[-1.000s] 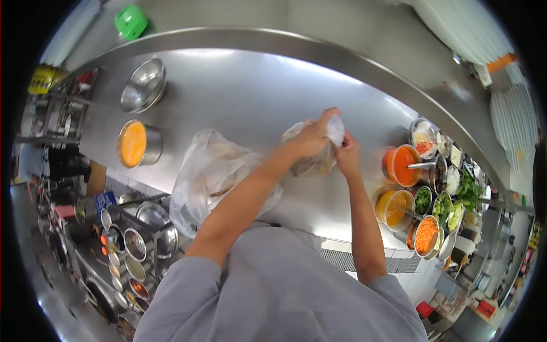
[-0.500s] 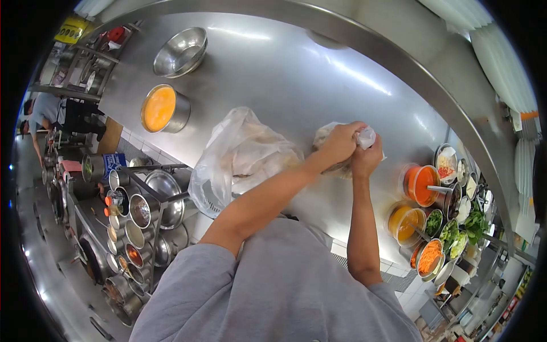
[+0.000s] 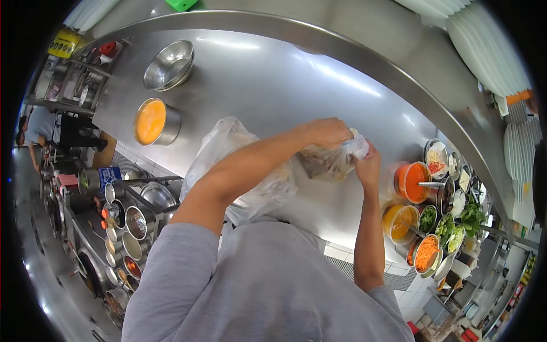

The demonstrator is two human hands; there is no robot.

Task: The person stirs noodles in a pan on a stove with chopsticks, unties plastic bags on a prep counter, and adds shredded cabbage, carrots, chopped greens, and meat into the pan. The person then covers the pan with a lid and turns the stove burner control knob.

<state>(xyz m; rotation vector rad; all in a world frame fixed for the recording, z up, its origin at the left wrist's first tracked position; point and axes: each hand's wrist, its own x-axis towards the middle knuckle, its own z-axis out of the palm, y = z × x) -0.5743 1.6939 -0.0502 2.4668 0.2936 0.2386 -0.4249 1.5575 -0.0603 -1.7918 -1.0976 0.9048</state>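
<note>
A clear plastic bag with pale brownish contents sits over the steel counter, its neck gathered into a white bunch. My left hand is closed at the upper left side of that neck, its fingertips partly hidden. On the right side, my right hand grips the gathered plastic with thumb and fingers. A larger translucent plastic bag, holding pale contents that I cannot make out, lies on the counter partly under my left forearm.
On the steel counter, a pot of orange liquid and a metal bowl stand at left. Containers of red sauce, yellow sauce and shredded carrot line the right edge. A person bends at far left.
The smaller bag's body now shows below my hands and hangs toward the left. My left hand has shifted slightly left from the neck's top. The whole view has tilted a little.
</note>
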